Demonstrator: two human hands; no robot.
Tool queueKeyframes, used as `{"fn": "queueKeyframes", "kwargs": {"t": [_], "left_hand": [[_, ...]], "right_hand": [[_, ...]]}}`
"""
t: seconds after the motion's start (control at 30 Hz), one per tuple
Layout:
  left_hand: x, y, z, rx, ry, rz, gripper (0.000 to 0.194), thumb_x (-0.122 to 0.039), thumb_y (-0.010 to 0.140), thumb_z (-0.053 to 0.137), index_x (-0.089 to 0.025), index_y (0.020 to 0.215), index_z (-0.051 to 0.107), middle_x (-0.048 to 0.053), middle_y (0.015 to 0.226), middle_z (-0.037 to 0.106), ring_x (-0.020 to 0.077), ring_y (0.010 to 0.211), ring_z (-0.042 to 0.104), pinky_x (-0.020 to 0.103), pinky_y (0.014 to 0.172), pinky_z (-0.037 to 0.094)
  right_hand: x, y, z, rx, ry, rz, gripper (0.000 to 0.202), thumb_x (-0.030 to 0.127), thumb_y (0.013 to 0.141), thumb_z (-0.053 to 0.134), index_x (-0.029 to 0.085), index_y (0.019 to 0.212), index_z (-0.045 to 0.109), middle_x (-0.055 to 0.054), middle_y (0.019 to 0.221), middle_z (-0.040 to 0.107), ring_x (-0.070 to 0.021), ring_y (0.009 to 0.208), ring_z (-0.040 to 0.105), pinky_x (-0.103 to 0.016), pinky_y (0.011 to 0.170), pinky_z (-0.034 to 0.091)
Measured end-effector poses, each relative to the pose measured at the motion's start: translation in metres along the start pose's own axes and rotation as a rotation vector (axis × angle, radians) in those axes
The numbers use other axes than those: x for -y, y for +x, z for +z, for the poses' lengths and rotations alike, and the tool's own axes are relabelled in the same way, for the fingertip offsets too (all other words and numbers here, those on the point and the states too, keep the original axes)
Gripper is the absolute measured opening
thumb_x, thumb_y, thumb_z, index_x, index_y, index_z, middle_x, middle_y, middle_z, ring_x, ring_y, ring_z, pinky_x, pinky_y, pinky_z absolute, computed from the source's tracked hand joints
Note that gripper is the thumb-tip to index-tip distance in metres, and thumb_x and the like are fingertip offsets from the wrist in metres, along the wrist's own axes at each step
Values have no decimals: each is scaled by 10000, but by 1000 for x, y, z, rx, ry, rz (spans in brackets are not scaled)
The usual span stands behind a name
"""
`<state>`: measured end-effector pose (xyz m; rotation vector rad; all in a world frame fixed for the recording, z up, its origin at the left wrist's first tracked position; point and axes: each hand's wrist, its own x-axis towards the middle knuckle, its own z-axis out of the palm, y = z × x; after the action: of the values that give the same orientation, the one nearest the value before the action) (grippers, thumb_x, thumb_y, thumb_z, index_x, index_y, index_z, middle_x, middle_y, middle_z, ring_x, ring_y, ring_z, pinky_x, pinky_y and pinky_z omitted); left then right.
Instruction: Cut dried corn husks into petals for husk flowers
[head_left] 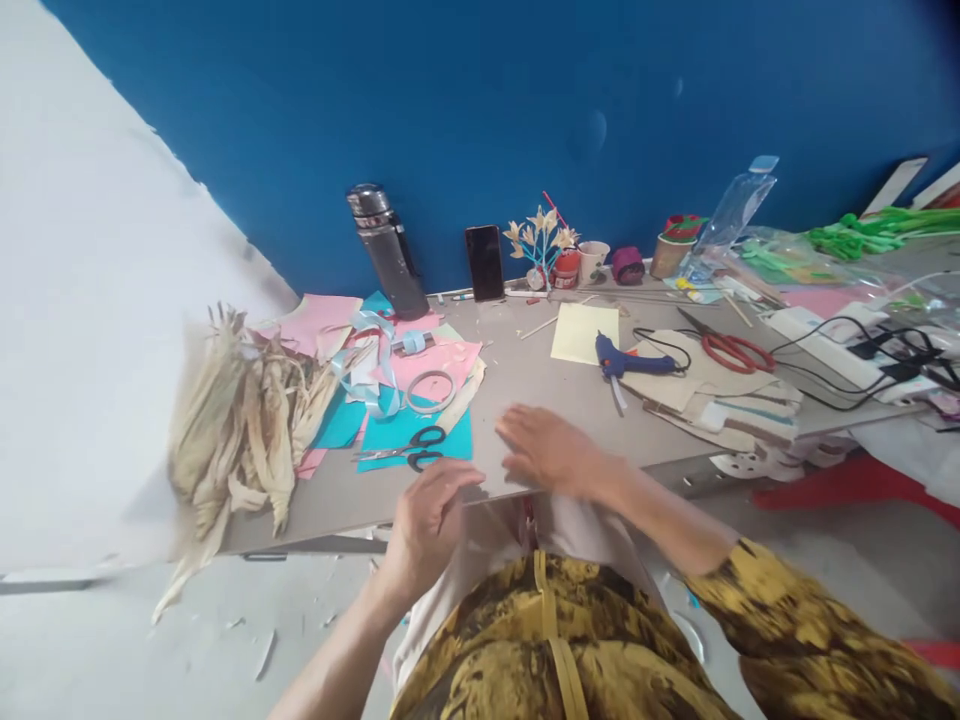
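My right hand [553, 452] lies palm down on the grey table [517, 350] near its front edge, fingers stretched out and slightly blurred, with nothing in it. At the front edge, my left hand [429, 512] is held with its fingers loosely extended to the right and nothing visible in them. Just beyond it, black-handled scissors [424, 447] rest on blue paper [454, 425]. A roll of tape [430, 391] lies behind the scissors. To the right of my right hand are a blue glue gun [637, 362] and a yellow paper sheet [585, 333].
Dried corn husks [247, 430] hang over the table's left end. Along the blue wall stand a thermos [390, 255], a phone [484, 263], husk flowers [541, 238] and a plastic bottle [735, 210]. Red-handled scissors [739, 353] and a power strip [821, 345] with cables lie at right.
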<state>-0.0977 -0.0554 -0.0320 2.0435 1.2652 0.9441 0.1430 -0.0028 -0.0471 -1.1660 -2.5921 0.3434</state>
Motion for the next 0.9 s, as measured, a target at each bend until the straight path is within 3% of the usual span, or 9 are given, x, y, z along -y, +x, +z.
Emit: {"fn": "queueKeyframes", "kwargs": {"t": [0.07, 0.13, 0.23, 0.3, 0.4, 0.5, 0.6, 0.77, 0.9], "left_hand": [[11, -21, -10, 34, 23, -79, 249, -250, 897, 441, -302, 865, 682, 43, 940, 706, 244, 911, 654, 395, 843, 519], [33, -53, -23, 76, 68, -259, 304, -298, 912, 383, -289, 780, 658, 42, 867, 692, 232, 812, 646, 377, 768, 515], [65, -101, -29, 383, 212, -562, 291, -378, 846, 425, -292, 711, 668, 26, 674, 645, 225, 654, 625, 352, 646, 503], [69, -115, -23, 490, 222, -596, 202, -401, 728, 579, -272, 592, 653, 18, 550, 605, 220, 548, 596, 328, 572, 479], [39, -95, -10, 611, 129, -535, 248, -427, 824, 516, -295, 776, 720, 7, 627, 664, 198, 600, 623, 277, 602, 482], [-3, -47, -8, 483, 137, -336, 316, -444, 908, 439, -316, 909, 728, 14, 761, 711, 200, 723, 640, 268, 697, 503], [-20, 10, -23, 353, 222, -110, 322, -395, 927, 435, -265, 922, 730, 60, 831, 715, 215, 812, 648, 288, 763, 508], [11, 118, -53, 283, 464, -5, 267, -234, 870, 450, -212, 961, 700, 89, 1021, 701, 230, 958, 642, 329, 872, 481], [43, 192, -46, 273, 632, -150, 220, -184, 738, 575, -153, 919, 696, 144, 1012, 684, 267, 968, 650, 329, 854, 471]], "right_hand": [[2, -56, 21, -60, -20, -62, 492, 406, 975, 517, 125, 1378, 542, -176, 1480, 493, -317, 1418, 385, -497, 1156, 330], [0, -143, 45, -115, -43, 73, 386, 315, 980, 475, 193, 1319, 611, -129, 1402, 586, -299, 1353, 484, -482, 1097, 417], [-8, -265, 78, -152, -110, 542, 297, 268, 918, 457, 252, 934, 754, -130, 931, 772, -312, 843, 735, -436, 704, 566], [-14, -296, 91, 57, -22, 671, 312, 254, 880, 474, 261, 635, 667, -77, 564, 689, -278, 520, 674, -362, 494, 457], [-8, -250, 82, 100, 86, 692, 312, 244, 911, 447, 245, 628, 577, -44, 566, 677, -246, 515, 664, -307, 482, 327], [16, -161, 45, -12, 136, 496, 326, 292, 1008, 350, 238, 787, 584, -20, 614, 664, -194, 566, 659, -286, 524, 329], [34, -111, 13, -88, 102, 327, 348, 341, 1006, 398, 221, 712, 540, -22, 635, 635, -175, 570, 612, -274, 533, 336], [21, -117, 9, -162, 65, 248, 276, 304, 979, 478, 222, 742, 594, -33, 702, 650, -182, 646, 620, -265, 595, 394], [11, -109, 7, -131, 81, 247, 321, 278, 1005, 428, 219, 739, 598, -25, 684, 640, -170, 634, 608, -265, 580, 370]]}}
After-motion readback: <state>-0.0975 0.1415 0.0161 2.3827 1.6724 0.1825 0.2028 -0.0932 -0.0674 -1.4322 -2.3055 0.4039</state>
